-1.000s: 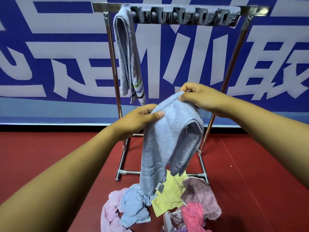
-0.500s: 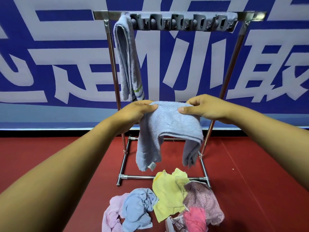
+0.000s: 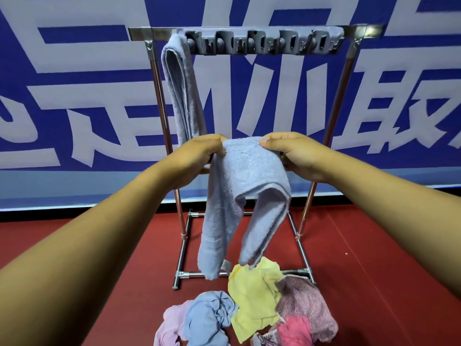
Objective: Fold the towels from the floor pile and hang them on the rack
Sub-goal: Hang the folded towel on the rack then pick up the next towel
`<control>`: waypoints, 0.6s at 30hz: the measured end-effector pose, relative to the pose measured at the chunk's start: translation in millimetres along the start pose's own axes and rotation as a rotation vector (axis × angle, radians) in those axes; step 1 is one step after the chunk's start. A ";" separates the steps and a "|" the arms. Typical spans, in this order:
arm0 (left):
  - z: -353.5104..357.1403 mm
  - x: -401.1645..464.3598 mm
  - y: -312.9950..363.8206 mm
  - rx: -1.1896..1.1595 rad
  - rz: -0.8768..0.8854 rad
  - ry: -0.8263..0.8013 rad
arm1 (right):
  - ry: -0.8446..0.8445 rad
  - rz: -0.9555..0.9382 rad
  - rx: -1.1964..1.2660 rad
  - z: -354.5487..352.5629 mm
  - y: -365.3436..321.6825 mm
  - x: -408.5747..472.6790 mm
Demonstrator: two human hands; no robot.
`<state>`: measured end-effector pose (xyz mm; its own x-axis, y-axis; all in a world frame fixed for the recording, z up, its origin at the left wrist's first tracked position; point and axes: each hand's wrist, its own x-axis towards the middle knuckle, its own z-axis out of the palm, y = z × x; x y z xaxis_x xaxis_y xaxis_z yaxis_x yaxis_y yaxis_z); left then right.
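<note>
Blue towel [image 3: 245, 186] draped between both hands, left hand [image 3: 197, 158], right hand [image 3: 294, 156]

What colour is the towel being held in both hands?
Light blue, a plain terry towel with no visible pattern, shown in the head view.

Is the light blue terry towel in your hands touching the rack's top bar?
Apart. The head view shows the light blue terry towel held well below the top bar.

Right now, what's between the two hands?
In the head view, only the top fold of the light blue terry towel spans from the left hand to the right hand; both pinch it.
</note>
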<state>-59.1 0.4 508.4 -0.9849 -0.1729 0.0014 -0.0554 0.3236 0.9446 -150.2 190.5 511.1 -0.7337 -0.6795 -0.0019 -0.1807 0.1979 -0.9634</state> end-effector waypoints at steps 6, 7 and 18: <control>-14.2 17.2 18.7 0.081 -0.012 -0.001 | 0.045 -0.021 0.040 -5.7 -17.0 16.8; -16.9 20.2 22.1 0.113 0.007 -0.019 | 0.049 -0.032 0.025 -7.0 -20.5 20.7; -36.0 73.0 44.6 -0.070 0.055 0.141 | 0.132 -0.072 0.054 -21.5 -56.0 73.1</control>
<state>-127.5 -31.2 562.4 -0.9531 -0.2872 0.0951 0.0142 0.2717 0.9623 -207.8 145.0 570.6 -0.8007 -0.5907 0.0999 -0.2036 0.1114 -0.9727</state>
